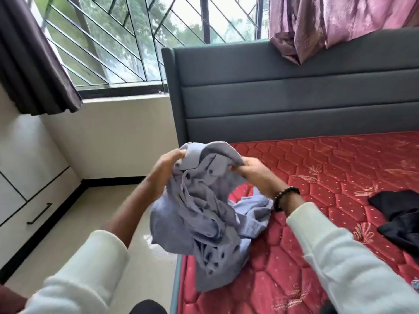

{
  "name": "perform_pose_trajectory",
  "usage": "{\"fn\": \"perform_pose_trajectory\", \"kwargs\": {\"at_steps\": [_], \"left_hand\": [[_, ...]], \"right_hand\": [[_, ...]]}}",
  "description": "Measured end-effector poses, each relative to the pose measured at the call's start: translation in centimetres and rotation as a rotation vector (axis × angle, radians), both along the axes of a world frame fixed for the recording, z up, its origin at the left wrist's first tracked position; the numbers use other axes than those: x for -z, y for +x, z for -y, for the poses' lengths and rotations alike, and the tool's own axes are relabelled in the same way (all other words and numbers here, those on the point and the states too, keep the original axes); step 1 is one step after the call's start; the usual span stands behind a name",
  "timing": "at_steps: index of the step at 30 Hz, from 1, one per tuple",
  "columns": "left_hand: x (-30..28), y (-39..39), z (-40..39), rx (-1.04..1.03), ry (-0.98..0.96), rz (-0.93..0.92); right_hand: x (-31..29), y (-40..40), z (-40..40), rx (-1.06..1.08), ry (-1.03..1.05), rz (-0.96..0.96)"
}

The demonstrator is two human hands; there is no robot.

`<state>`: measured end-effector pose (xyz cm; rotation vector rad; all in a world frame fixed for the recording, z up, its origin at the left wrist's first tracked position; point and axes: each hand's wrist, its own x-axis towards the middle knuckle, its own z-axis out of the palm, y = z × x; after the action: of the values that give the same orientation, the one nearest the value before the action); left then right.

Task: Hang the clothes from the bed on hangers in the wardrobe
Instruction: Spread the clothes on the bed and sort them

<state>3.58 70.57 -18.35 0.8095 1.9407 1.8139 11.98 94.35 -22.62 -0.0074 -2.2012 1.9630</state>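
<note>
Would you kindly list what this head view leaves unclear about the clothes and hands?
- Blue shirt: crumpled, so its sleeves are hidden in folds.
- Left hand, right hand: fingertips buried in the fabric.
- Black garment: cut off by the right edge.
- Hangers and wardrobe rail: not in view.

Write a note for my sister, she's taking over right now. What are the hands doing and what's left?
Left hand and right hand both grip the blue shirt near its top; its lower end trails on the bed.
Black garment lies on the bed, far right.
No hanger or hung clothes in view.
Left: hang the shirt in the wardrobe, then the black garment.
</note>
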Motion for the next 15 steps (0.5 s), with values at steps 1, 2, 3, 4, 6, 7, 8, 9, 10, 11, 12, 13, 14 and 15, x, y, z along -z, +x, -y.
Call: {"fn": "perform_pose_trajectory", "kwargs": {"at_steps": [1,2,3,4,6,7,8,9,10,11,12,13,14,15], "left_hand": [[-0.2,-1.0,0.5,-0.100,-0.200,-0.237],[-0.3,-1.9,0.7,-0.189,-0.362,-0.412],[-1.0,-2.2,0.4,-0.203,-0.432,-0.492],[-1.4,-2.3,0.0,-0.173,-0.449,-0.529],[-3.8,-1.9,-1.7,-0.138,-0.496,-0.633],[-4.8,-2.6,-2.5,-0.184,-0.537,-0.716],[-6.3,-3.2,-3.2,-0.268,-0.551,-0.797],[-7.7,-3.6,-3.6,-0.367,-0.549,-0.826],[-9.5,-3.9,-4.1,-0.442,-0.534,-0.820],[-10.9,-4.1,-4.6,-0.480,-0.553,-0.812],[-12.1,-4.3,-5.2,-0.504,-0.582,-0.813],[-13.5,-4.2,-5.7,-0.522,-0.613,-0.841],[-14.5,-3.9,-6.2,-0.524,-0.631,-0.850],[-16.1,-3.7,-6.8,-0.514,-0.642,-0.847]], "right_hand": [[-1.6,0.4,-0.9,0.000,-0.026,-0.009],[-3.0,0.6,-1.8,-0.012,-0.024,-0.006],[-4.9,0.9,-2.5,-0.019,0.036,-0.004],[-6.4,1.1,-2.9,0.007,0.118,0.001],[-10.0,1.0,-3.8,0.146,0.288,-0.049],[-11.7,0.9,-4.1,0.217,0.345,-0.092],[-13.8,1.0,-4.8,0.257,0.380,-0.126],[-15.4,1.5,-5.3,0.232,0.378,-0.128],[-17.1,2.1,-6.1,0.156,0.373,-0.110],[-18.2,2.6,-6.7,0.057,0.387,-0.055],[-18.7,2.9,-7.2,-0.003,0.445,0.011],[-19.5,3.1,-7.7,-0.020,0.548,0.058],[-19.7,3.0,-8.3,0.003,0.665,0.093],[-20.5,2.7,-9.2,0.073,0.776,0.105]]}}
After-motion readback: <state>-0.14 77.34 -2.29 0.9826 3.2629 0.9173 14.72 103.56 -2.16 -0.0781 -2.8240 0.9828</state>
